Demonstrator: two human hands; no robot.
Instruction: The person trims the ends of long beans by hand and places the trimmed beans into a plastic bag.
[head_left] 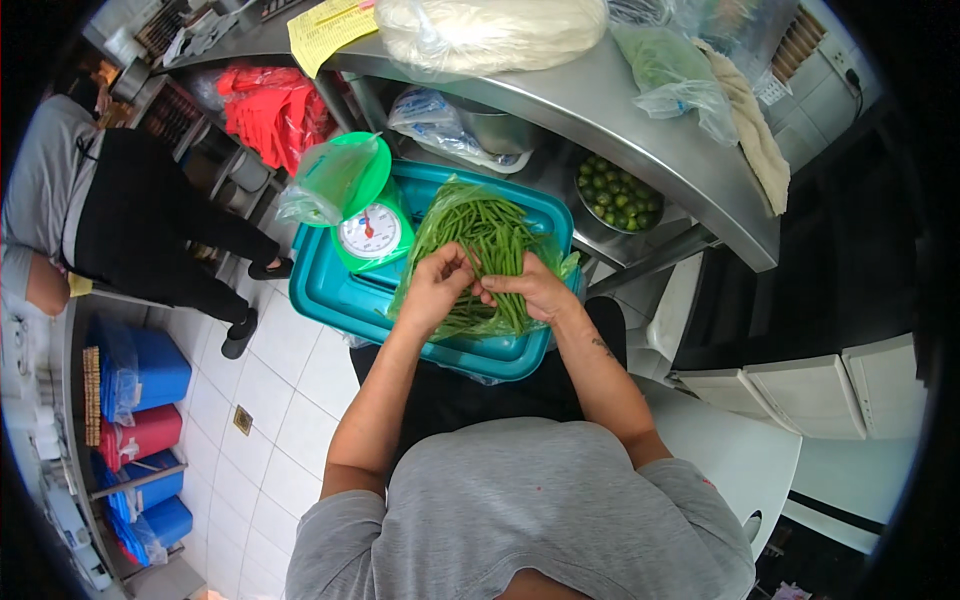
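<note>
Green beans [485, 217] lie heaped in an opened clear plastic bag [417, 240], directly beneath and around both hands, with most of the pile spreading beyond the fingertips and more showing on the near side. The bag rests on a teal plastic lid or tray [322, 298] in front of the person's dark-clothed legs. The left hand [440, 285] comes in from the left edge of the heap, its fingers bent and drawn in narrow toward the thumb. The right hand [535, 290] sits over the right part, thumb reaching inward above curled fingers. The two sets of fingertips nearly meet above the middle of the beans; whether either pinches a single bean I cannot tell. Just left of the heap, a green dial scale [372, 235] stands on the same teal surface.
</note>
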